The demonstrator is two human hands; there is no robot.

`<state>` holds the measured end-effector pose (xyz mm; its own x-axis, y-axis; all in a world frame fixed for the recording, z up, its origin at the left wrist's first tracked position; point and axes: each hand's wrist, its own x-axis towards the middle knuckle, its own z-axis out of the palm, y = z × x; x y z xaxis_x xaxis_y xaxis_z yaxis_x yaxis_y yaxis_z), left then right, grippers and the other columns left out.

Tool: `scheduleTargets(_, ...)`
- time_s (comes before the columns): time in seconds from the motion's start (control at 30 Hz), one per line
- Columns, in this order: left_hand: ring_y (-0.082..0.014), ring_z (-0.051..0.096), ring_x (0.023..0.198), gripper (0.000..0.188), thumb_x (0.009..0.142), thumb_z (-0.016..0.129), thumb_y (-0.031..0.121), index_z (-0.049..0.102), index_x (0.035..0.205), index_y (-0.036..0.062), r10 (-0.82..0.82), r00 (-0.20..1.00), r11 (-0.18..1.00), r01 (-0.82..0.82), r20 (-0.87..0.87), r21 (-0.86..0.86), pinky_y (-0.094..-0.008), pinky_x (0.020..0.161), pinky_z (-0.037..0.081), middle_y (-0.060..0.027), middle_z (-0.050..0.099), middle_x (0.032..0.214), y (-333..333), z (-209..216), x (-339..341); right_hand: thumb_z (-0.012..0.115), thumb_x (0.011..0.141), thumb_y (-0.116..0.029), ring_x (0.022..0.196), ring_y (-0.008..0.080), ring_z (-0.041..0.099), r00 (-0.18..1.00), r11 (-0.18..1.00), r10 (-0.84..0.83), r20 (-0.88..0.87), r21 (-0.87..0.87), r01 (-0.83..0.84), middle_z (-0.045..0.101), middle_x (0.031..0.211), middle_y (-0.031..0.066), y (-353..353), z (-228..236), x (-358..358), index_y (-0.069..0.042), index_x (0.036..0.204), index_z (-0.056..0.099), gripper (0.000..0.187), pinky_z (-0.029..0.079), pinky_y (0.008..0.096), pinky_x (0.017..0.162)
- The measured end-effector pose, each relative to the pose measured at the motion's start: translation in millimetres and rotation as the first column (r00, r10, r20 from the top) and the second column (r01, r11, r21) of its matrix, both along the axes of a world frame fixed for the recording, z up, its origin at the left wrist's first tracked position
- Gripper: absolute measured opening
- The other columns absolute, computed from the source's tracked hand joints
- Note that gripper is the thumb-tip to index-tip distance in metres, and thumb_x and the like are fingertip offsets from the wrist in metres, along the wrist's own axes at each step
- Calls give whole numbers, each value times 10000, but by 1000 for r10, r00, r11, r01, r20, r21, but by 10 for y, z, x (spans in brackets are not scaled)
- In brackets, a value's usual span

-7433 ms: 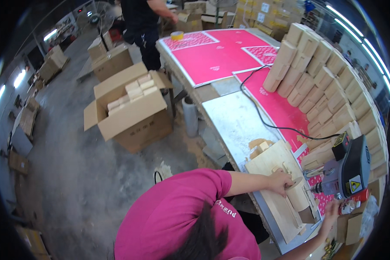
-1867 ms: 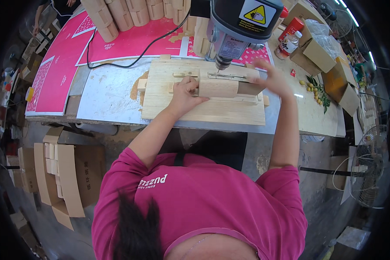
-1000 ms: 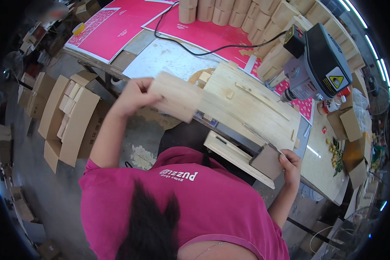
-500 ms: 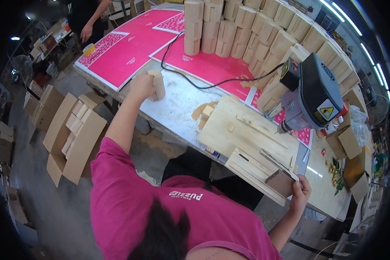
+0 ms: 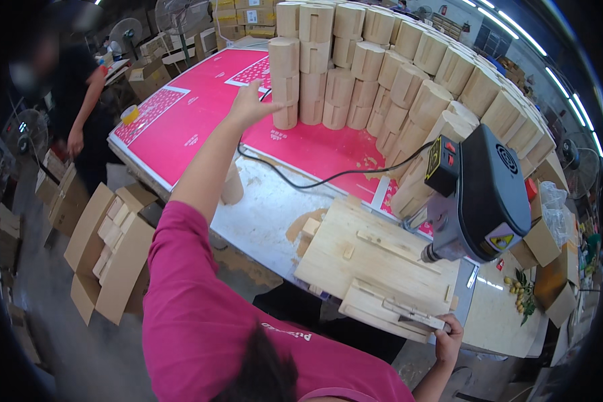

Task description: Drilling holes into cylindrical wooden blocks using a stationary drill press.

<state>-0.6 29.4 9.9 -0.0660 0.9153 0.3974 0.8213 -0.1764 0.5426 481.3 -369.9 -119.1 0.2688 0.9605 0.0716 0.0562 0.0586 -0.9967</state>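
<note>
My left hand (image 5: 251,107) reaches out with thumb and fingers spread, beside the leftmost column of stacked wooden cylinders (image 5: 285,90). Whether the fingertips touch that wood is unclear. Behind my left forearm, one wooden cylinder (image 5: 232,187) stands upright on the dusty white board, partly covered by the arm. At the near right, the fingers of my right hand (image 5: 449,335) are closed round the end of a metal clamp (image 5: 415,315) on a wooden jig (image 5: 382,258). A black and grey drill press (image 5: 479,194) stands over the jig's right side, its chuck above the wood.
Pink printed sheets (image 5: 181,124) cover the far table, with a yellow tape roll (image 5: 130,114) on the left. A black cable (image 5: 328,179) crosses to the drill. An open carton (image 5: 134,264) of wood blocks sits at left on the floor. A person (image 5: 80,100) stands beyond.
My left hand has let go of the single cylinder and moved up and away, opening beside the stack. My right hand remains at the jig, where the metal clamp sits differently. The view has tilted upward.
</note>
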Motion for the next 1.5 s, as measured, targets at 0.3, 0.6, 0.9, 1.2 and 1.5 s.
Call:
scheduleTargets(0.3,-330,463,1079,845,519,783,399,400,1153,-7,273,918,940,-318,286,123,-399,895,408,-210,476,1139,1488,-31,271,767,549,-76,815,226,571,992,999,-18,-122,-39,13,595,815,109,-6,-144,-23,-17,820,593,328,455,343,771)
scheduleTargets(0.6,-317,509,992,727,540,797,310,441,1081,-20,204,897,873,-348,391,343,-401,828,439,-192,514,1049,1543,-167,242,789,543,-118,803,244,572,989,1000,3,-145,-31,-8,604,806,124,94,-129,-59,-12,803,602,337,453,360,775)
scheduleTargets(0.9,-168,571,922,642,718,705,206,386,1207,-61,-298,674,914,-2,676,405,-274,753,474,-139,570,1028,-292,-111,463,702,573,-36,803,192,554,990,997,-53,-132,-57,45,586,858,89,-68,-148,-63,-40,852,557,314,445,302,746)
scheduleTargets(1.2,-103,550,897,451,784,646,165,502,1173,-11,-460,488,635,764,742,-109,-230,784,436,-88,600,1010,-1938,-245,947,576,645,-1,912,159,508,983,988,-157,96,12,157,540,952,48,226,-291,-165,-60,953,502,322,415,271,804)
scheduleTargets(1.5,-159,575,889,505,728,695,270,552,1120,-15,-691,547,283,807,473,-519,-241,805,426,-132,621,987,-2048,-645,1443,611,724,30,853,95,509,990,993,50,-129,114,-36,553,931,14,374,-214,-185,-67,960,517,272,416,226,752)
